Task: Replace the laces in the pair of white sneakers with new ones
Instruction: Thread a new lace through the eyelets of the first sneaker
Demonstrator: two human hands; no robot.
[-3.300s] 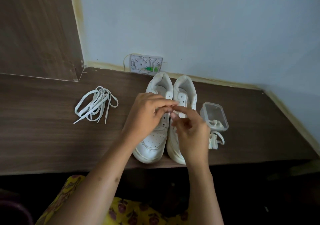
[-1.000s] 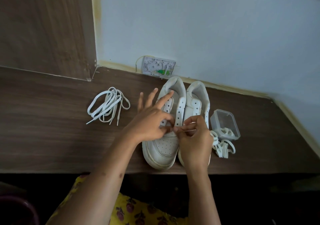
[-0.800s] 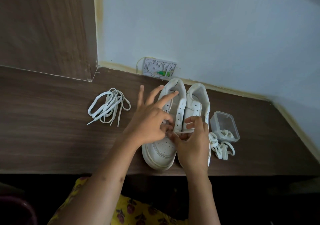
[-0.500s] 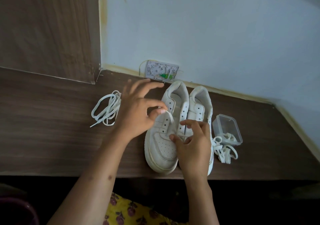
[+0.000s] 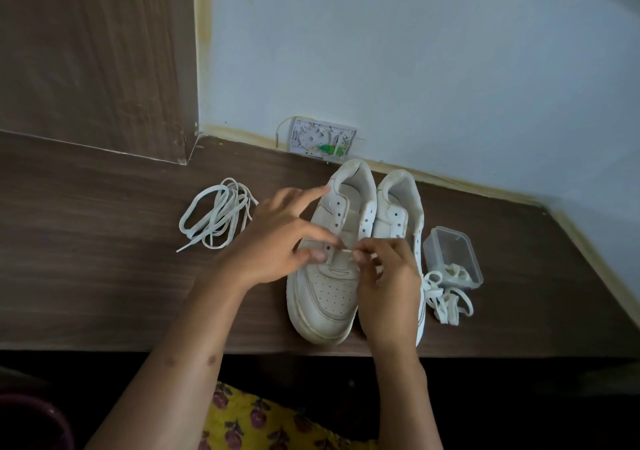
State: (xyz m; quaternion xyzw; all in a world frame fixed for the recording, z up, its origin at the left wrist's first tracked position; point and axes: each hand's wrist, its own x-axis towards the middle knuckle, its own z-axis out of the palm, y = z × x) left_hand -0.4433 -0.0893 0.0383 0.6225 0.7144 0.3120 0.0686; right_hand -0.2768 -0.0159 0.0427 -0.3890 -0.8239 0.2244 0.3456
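Observation:
Two white sneakers stand side by side on the brown table, toes toward me. The left sneaker (image 5: 325,297) has a white lace (image 5: 337,270) across its lowest eyelets. My right hand (image 5: 388,287) pinches that lace's tip over the tongue and covers most of the right sneaker (image 5: 398,204). My left hand (image 5: 277,245) hovers at the left eyelet row, thumb and a fingertip pinching the same lace by the eyelet, index finger stretched toward the heel. A loose bundle of white laces (image 5: 218,217) lies to the left.
A clear plastic box (image 5: 450,252) with laces inside sits right of the sneakers, and more laces (image 5: 448,302) spill out in front of it. A white wall box (image 5: 323,140) is behind the heels. The table edge (image 5: 242,349) is close to me.
My left hand has come back down from a raised pull to the eyelet row. My right hand has moved up and taken the lace tip over the tongue.

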